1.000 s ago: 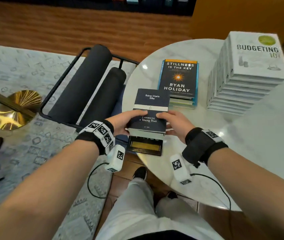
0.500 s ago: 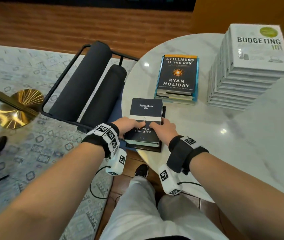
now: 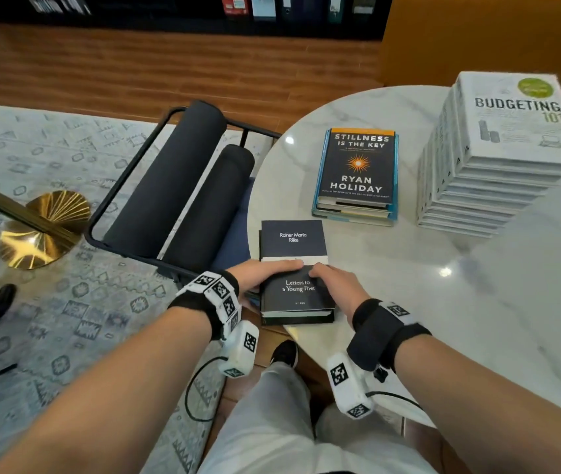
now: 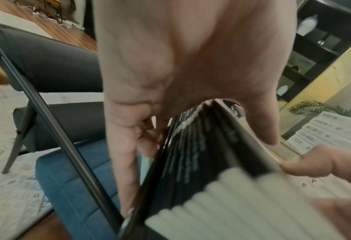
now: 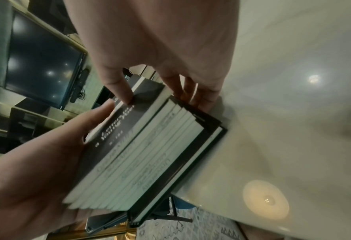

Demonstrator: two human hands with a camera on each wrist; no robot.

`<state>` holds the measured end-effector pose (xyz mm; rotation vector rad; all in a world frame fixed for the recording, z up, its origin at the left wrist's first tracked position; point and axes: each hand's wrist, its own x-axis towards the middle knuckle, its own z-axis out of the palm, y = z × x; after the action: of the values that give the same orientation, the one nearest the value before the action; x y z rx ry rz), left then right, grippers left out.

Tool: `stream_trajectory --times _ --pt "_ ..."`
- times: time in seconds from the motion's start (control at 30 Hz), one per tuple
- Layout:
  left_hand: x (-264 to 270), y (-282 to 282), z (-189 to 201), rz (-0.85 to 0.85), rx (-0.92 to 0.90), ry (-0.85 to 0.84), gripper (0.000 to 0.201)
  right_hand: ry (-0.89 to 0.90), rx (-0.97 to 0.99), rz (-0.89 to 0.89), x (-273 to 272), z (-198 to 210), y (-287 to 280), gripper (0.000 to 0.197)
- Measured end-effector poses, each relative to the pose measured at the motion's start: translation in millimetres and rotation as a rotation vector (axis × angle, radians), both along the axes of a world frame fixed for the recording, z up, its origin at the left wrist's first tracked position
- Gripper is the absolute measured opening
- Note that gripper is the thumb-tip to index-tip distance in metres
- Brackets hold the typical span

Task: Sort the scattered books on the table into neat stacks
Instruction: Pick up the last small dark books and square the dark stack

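Gripping "Letters to a Young Poet" stack (image 3: 297, 292): left hand (image 3: 261, 274), right hand (image 3: 335, 281).

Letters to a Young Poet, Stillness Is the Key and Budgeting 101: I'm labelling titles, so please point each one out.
Letters to a Young Poet (image 3: 297, 287): head view, on the title text of its dark cover.
Stillness Is the Key (image 3: 358, 164): head view, on the sunburst of the cover.
Budgeting 101 (image 3: 517, 131): head view, on the white cover below the title.

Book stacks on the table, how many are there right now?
3. The Rilke stack sits at the table's near edge under both hands, the Stillness stack lies in the middle, and the tall Budgeting stack stands at the right. More may sit outside the view.
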<state>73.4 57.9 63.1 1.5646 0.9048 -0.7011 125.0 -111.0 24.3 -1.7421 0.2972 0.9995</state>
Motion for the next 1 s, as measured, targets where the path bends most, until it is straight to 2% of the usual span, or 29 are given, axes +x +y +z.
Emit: stream_trajectory --times 0.1,0.23,0.33,0.47,0.5,0.6,0.63,0.73,0.87,0.93,1.0 --pt "-0.9 10.1 4.2 -0.002 -0.014 -0.022 0.067 0.041 0.087 -0.015 -0.5 8.5 5.6 0.052" --pt "12.1 26.6 29.7 -0.043 0.012 -0.127 0.058 0.018 0.237 -0.054 9.5 26.0 10.3 0.039" --pt "35.8 33.2 62.0 -0.06 0.03 -0.204 0.049 -0.089 0.274 -0.1 34.7 46.5 13.1 0.05" --pt "93.3 27.8 93.8 -0.104 0.061 -0.283 0.051 -0.203 0.276 -0.161 89.8 78.6 14.0 0.059" --pt "109.9 24.3 97.7 -0.114 0.072 -0.294 0.052 -0.225 0.276 -0.187 103.1 85.7 12.0 0.056" --pt "156.9 12.6 101.7 -0.139 0.083 -0.314 0.056 -0.243 0.256 -0.251 137.9 101.1 6.5 0.024" --pt "170.9 9.4 100.1 -0.15 0.086 -0.313 0.057 -0.228 0.241 -0.273 146.5 104.3 5.6 0.02" --pt "204.5 2.5 90.9 -0.17 0.096 -0.302 0.062 -0.179 0.187 -0.334 167.4 103.7 2.9 0.039" --pt "229.2 0.2 70.2 -0.169 0.131 -0.317 0.066 -0.17 0.096 -0.383 181.9 95.0 4.1 0.044" --pt "234.4 0.1 59.7 -0.167 0.129 -0.313 0.062 -0.188 0.053 -0.414 188.6 87.5 6.4 0.063" --pt "237.7 0.8 51.5 -0.16 0.124 -0.302 0.064 -0.208 0.027 -0.42 197.7 76.9 6.7 0.073"
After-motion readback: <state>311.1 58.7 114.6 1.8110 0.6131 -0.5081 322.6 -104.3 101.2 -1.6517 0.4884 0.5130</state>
